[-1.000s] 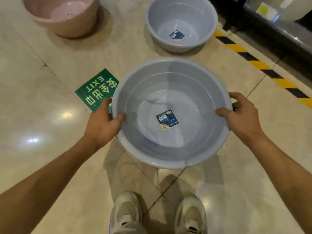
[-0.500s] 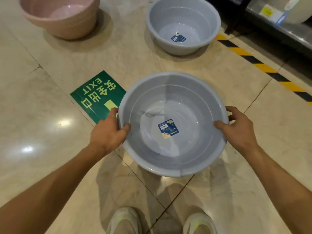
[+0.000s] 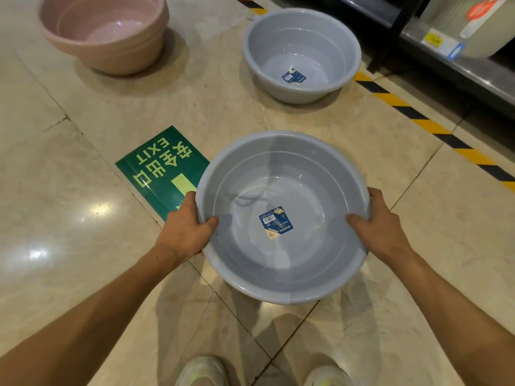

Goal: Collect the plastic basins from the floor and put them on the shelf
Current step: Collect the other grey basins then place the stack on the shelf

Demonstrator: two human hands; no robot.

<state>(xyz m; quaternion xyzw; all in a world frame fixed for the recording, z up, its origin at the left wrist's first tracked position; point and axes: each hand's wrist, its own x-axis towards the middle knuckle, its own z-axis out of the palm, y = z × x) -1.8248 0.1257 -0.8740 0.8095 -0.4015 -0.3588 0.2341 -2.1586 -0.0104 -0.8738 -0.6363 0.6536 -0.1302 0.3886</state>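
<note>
I hold a grey plastic basin [image 3: 281, 260] with a blue label inside, level and above the floor in front of me. My left hand [image 3: 185, 228] grips its left rim, thumb inside. My right hand [image 3: 380, 227] grips its right rim the same way. A second grey basin [image 3: 302, 32] with a blue label stands on the floor further ahead. A larger pink basin [image 3: 104, 26] stands on the floor at the far left. The metal shelf [image 3: 473, 71] runs along the upper right.
A green EXIT floor sticker [image 3: 156, 168] lies left of the held basin. Yellow-black hazard tape [image 3: 418, 118] borders the shelf base. A dark shelf post [image 3: 390, 37] stands by the far grey basin. A white container [image 3: 479, 23] sits on the shelf. My shoes [image 3: 206, 371] are at the bottom.
The held basin has come lower and closer in view while my view tilted up, bringing the floor basins and the shelf further into sight. Both hands keep their grip.
</note>
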